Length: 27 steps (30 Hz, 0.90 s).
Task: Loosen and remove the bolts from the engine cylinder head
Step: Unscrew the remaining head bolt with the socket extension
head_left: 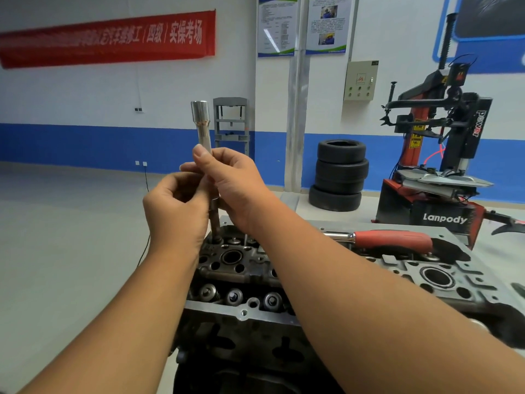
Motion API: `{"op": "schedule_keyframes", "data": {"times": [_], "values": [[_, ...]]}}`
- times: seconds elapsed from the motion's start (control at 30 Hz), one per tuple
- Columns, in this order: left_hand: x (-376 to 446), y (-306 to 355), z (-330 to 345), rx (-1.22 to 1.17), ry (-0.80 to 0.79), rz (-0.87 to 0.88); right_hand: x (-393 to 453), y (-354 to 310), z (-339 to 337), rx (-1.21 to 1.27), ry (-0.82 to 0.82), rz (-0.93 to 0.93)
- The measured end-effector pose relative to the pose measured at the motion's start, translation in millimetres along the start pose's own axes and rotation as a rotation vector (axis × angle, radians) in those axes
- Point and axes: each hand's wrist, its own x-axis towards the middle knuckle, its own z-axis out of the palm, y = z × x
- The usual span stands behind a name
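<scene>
Cylinder head point(255, 268) at centre foreground, valve springs exposed along near edge. Long socket extension point(205, 137) stands near upright over far-left corner of head, lower end on bolt point(216, 238) there. Left hand point(177, 209) fingers curled round shaft low down; right hand point(233, 183) fingers pinch shaft just above. Red-handled ratchet wrench point(392, 240) lies on head, right. Behind: tyre stack point(339, 174), tyre changer point(443, 143), red banner point(108, 38).

A tyre-changing machine point(443, 172) reads "Lanpody" on its black base and "power" on its column. A red wall banner point(108, 38) ends, apparently, "(四级) 实操考场".
</scene>
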Motion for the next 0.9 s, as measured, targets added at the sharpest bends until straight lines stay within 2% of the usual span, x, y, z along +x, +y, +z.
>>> {"op": "schedule_keyframes", "data": {"times": [0.17, 0.37, 0.53, 0.8, 0.9], "values": [[-2.5, 2.2, 2.8, 0.019, -0.054, -0.077, -1.1, -3.5, -1.3, -0.038, 0.001, 0.055], [-1.2, 2.1, 1.7, 0.068, -0.002, 0.006, 1.8, 0.6, 0.3, 0.012, 0.001, 0.031], [-1.8, 4.2, 2.7, -0.053, -0.042, -0.089, 2.9, -1.0, 0.3, -0.04, 0.006, 0.031], [-1.1, 2.3, 0.7, 0.038, -0.016, 0.009, 3.2, 1.1, -0.3, -0.042, 0.015, 0.0], [-1.7, 1.6, 1.5, -0.011, -0.05, -0.04, 3.3, 0.6, 0.1, -0.053, 0.009, 0.002]]}}
